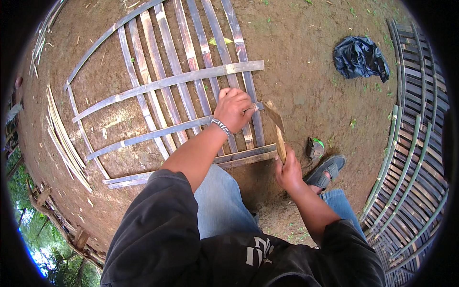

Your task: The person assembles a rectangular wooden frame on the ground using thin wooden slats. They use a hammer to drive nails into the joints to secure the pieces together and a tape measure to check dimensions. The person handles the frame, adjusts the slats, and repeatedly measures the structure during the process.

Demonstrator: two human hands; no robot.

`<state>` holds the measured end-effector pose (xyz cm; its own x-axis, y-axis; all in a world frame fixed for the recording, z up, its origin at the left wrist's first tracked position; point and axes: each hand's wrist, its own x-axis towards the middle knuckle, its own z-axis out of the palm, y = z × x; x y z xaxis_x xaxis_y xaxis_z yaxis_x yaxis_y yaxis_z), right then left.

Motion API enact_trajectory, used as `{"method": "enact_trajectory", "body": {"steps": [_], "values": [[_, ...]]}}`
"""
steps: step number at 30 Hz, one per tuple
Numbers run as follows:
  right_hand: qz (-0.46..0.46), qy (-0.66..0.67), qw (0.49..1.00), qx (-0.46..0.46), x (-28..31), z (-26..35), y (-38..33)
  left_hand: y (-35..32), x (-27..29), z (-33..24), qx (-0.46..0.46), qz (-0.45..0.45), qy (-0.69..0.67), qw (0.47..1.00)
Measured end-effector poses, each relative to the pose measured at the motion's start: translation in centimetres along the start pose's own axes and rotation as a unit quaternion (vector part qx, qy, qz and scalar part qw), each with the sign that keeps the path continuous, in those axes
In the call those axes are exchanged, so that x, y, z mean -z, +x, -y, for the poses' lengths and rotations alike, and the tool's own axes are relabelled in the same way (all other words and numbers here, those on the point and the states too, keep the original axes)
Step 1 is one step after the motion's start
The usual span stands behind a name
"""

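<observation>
My left hand (234, 111) is closed in a pinch over the end of a crosswise bamboo slat (167, 130); whatever small thing lies between its fingertips cannot be made out. My right hand (289, 171) grips the handle of a wooden-handled hammer-like tool (280, 143), its flat brownish head raised just right of the left fingertips. Beneath the hands lies a bamboo lattice (191, 76) of long slats crossed by several others. A doubled slat (246, 157) forms its near edge, close to my knee.
A black plastic bag (361, 57) lies on the bare soil at the far right. Finished-looking slatted panels (411, 158) line the right side. A tape measure (315, 148) sits by my sandalled foot (327, 171). Thin bamboo strips (64, 138) lie at left.
</observation>
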<state>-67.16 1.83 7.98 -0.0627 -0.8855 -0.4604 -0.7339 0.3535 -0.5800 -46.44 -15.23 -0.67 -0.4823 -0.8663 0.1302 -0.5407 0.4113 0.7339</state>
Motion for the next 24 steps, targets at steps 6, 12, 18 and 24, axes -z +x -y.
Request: {"method": "enact_trajectory", "body": {"steps": [6,12,18,24], "values": [[0.044,0.017,0.998,-0.046,0.1,-0.1,-0.3,0.2,0.0,0.1,-0.007,0.005,0.011,1.000],[0.050,-0.001,0.998,-0.030,-0.4,-0.9,0.3,-0.1,0.0,0.1,-0.006,0.000,0.019,1.000],[0.026,0.019,0.999,-0.034,0.1,-0.6,-0.9,-0.2,0.7,-0.5,0.017,0.009,-0.008,1.000],[0.090,0.013,0.992,-0.082,0.0,-0.3,0.8,-0.3,-0.2,0.2,0.031,-0.032,-0.002,0.999]]}}
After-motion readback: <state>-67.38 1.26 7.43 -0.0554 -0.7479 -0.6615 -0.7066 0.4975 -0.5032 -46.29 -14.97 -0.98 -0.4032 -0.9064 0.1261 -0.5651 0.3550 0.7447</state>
